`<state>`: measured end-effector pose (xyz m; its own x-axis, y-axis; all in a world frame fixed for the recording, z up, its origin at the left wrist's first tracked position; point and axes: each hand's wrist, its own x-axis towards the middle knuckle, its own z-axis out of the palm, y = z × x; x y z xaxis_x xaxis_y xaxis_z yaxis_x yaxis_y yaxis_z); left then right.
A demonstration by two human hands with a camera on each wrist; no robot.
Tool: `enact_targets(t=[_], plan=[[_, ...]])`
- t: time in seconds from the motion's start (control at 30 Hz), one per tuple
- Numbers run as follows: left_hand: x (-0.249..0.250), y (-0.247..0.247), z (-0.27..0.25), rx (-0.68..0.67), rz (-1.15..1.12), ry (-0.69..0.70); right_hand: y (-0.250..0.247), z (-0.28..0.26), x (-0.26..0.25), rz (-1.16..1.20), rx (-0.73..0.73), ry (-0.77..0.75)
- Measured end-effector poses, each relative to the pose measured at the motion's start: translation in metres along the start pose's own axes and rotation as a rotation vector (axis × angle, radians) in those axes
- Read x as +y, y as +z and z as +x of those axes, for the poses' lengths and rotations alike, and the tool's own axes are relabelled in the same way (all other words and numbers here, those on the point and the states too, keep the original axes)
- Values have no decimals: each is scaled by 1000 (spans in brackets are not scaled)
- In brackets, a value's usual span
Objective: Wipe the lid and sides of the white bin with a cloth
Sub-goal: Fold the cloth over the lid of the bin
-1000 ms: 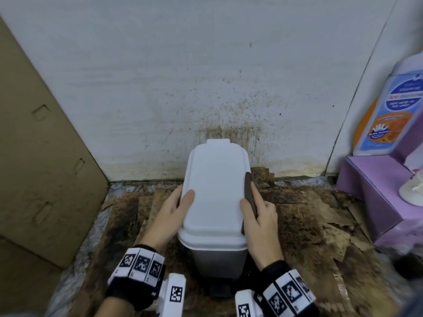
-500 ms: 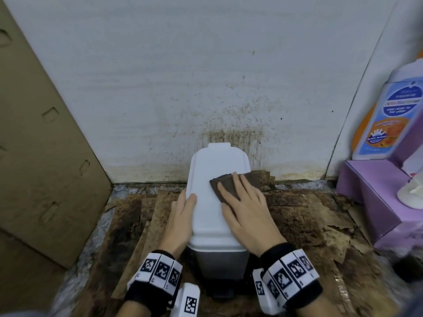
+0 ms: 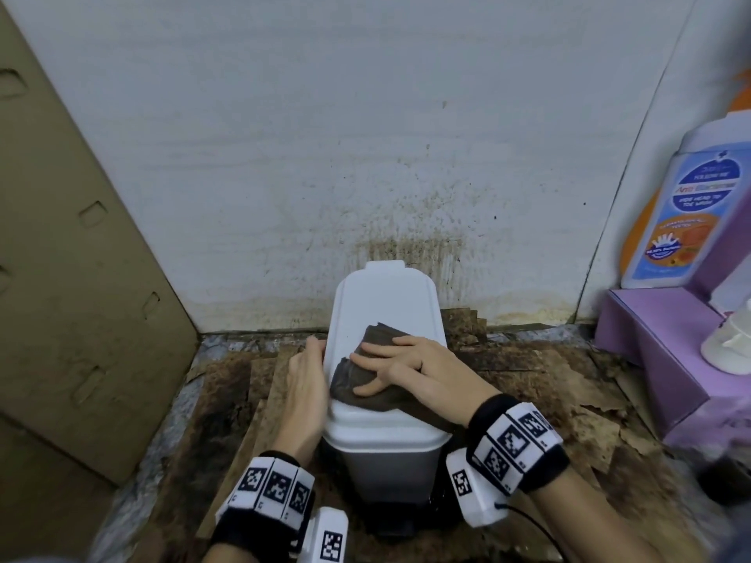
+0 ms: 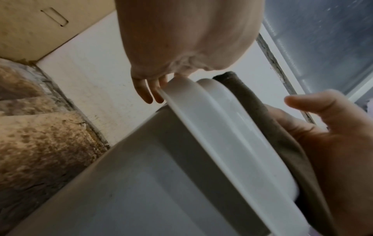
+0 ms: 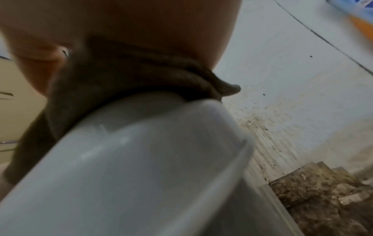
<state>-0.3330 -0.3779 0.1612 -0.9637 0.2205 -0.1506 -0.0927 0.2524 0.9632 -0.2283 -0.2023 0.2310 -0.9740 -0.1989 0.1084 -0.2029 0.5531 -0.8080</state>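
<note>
A small white bin (image 3: 386,461) with a closed white lid (image 3: 386,302) stands on the floor against the wall. A dark brown cloth (image 3: 365,371) lies across the near half of the lid. My right hand (image 3: 410,367) lies flat on the cloth with fingers spread, pressing it onto the lid. My left hand (image 3: 304,384) rests against the lid's left edge with straight fingers. In the left wrist view the left fingers (image 4: 155,89) touch the lid rim (image 4: 201,115) and the cloth (image 4: 262,121) sits under the right hand. The right wrist view shows the cloth (image 5: 121,76) over the lid (image 5: 141,151).
Stained cardboard sheets (image 3: 548,384) cover the floor around the bin. A brown cardboard panel (image 3: 73,258) leans at the left. A purple box (image 3: 666,351) at the right carries a blue and orange bottle (image 3: 691,213) and a white object (image 3: 731,343). The stained wall (image 3: 386,156) is right behind.
My right hand moved from the lid's right side onto its top with the cloth, then slid toward the near left. The left hand shifted slightly along the left edge.
</note>
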Motion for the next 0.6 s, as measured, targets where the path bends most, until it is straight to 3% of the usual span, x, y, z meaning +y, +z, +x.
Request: enact_targets(t=[0.17,0.33,0.4,0.47,0.6], plan=[[25,0,-21,-24,181,264,-2,-3,3,157,73,-52],[28,-6,-20,-108,368,427,-2,-18,7,279,474,-30],[29,-8,-18,-124,539,450,-1,-28,13,128,581,89],[32,-7,-20,-110,670,485,0,-36,20,-64,569,258],[38,-4,-23,-57,737,556,-3,-47,24,-59,527,429]])
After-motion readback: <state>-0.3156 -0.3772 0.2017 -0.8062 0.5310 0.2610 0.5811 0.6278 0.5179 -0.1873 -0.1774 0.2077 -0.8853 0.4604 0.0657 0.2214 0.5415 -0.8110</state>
